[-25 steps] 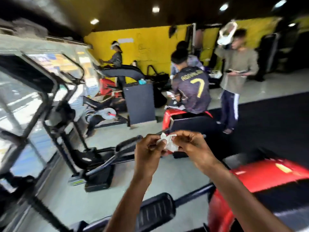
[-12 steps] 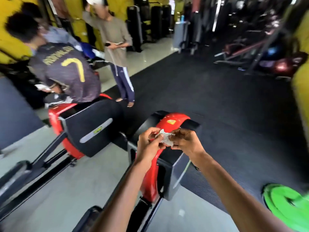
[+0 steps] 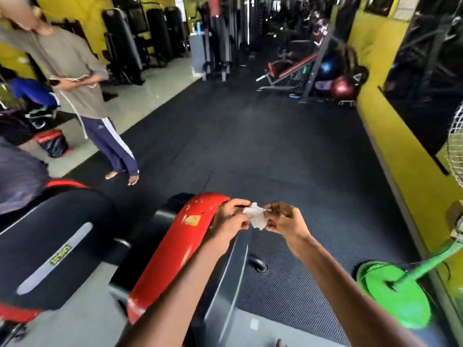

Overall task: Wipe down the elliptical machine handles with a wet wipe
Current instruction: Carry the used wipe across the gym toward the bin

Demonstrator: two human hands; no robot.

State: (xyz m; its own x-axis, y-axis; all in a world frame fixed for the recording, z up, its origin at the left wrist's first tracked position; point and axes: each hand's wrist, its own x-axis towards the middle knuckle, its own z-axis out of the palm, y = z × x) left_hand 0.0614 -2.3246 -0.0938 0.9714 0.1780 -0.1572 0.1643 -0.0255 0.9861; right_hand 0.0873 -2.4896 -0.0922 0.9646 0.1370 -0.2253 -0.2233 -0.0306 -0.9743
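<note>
The wet wipe (image 3: 256, 216) is held in the air, above the red housing (image 3: 175, 249) of the elliptical machine. It is pinched at one edge by the left grip (image 3: 230, 219) and at the opposite edge by the right grip (image 3: 285, 217), both clenched on it, and it appears crumpled rather than spread. The wipe is judged to be light, limp and damp (easily torn if pulled hard), so it is best taken by its corners and opened gently, then laid flat against the fingers for wiping. No handles can be seen here; they would have to be reached first.
</note>
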